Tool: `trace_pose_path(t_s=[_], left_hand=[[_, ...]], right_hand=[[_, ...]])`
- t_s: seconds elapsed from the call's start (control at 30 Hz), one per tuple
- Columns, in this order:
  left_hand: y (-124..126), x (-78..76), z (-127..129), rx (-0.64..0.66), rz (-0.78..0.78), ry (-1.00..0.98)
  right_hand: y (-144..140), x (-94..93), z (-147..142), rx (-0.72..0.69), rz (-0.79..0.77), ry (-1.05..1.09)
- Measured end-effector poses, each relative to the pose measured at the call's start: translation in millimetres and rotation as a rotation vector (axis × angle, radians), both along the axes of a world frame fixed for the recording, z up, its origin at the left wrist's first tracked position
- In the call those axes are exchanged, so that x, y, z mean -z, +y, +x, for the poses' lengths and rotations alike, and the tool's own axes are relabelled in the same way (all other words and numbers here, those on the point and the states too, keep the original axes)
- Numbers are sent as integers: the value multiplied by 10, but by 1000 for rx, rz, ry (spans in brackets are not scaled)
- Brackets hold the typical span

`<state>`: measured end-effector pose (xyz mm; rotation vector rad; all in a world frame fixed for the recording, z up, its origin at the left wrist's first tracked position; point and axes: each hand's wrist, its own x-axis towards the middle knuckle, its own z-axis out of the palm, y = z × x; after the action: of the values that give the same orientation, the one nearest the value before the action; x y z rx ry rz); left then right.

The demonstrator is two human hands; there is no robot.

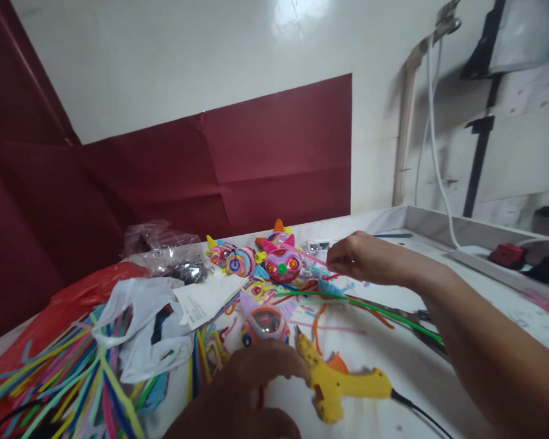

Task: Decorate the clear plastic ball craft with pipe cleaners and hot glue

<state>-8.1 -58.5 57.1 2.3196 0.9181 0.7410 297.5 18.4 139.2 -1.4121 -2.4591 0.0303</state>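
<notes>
We take the glue gun (343, 385) as our marker on the table (439, 390): pipe cleaners (59, 384) heaped far to its left, a plastic bag (141, 329) between them, cat-face ornaments (265, 259) behind it, scissors (416, 323) to its right, a power strip (489, 256) far behind-right.

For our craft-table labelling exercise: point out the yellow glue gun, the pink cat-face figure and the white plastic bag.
yellow glue gun (343, 385), head view, on its body.
pink cat-face figure (282, 262), head view, on its face.
white plastic bag (139, 305), head view, on its crumpled top.
</notes>
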Motion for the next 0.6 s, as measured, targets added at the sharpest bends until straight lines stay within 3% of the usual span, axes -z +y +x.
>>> trace_pose_path(t_s=[0.17, 0.3, 0.37, 0.47, 0.6], left_hand=[[92, -60, 30, -87, 46, -213], [293, 13, -45, -377, 317, -315], [407, 88, -116, -527, 355, -312], [534, 200, -208, -608, 269, -265], [576, 276, -204, -627, 33, -232]], right_hand=[[11, 0, 20, 4, -2, 0], [19, 23, -10, -9, -1, -27], [30, 56, -50, -34, -11, -36], [49, 121, -130, -80, -48, -39], [70, 196, -233, -112, -67, -33]])
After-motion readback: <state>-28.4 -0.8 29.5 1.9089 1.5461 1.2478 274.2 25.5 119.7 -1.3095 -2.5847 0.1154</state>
